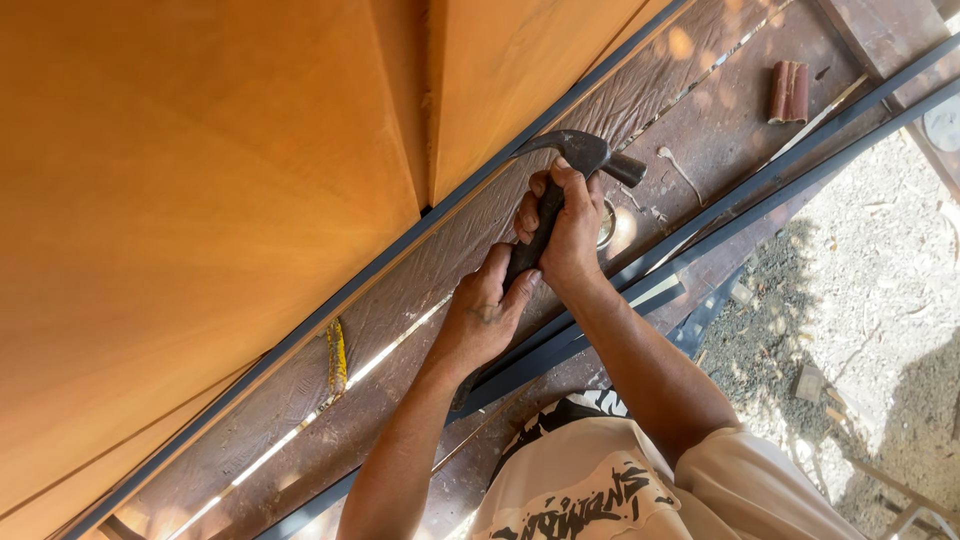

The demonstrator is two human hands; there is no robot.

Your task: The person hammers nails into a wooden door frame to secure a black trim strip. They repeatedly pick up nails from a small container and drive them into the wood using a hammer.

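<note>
A dark claw hammer (580, 152) points up toward the dark metal frame edge (470, 195) of a large orange wooden panel (200, 200). My right hand (565, 235) is shut on the upper part of the hammer's handle, just under the head. My left hand (480, 315) grips the lower part of the same handle. The hammer's claw lies close to the frame strip, and the handle is mostly hidden by my fingers.
The panel rests on a brown workbench (690, 130) with gaps between its boards. A folded reddish piece of sandpaper (788, 92) lies at the upper right, bent nails (680, 170) near the hammer. Dark metal bars (800, 165) run along the bench edge; sandy ground (870, 290) lies to the right.
</note>
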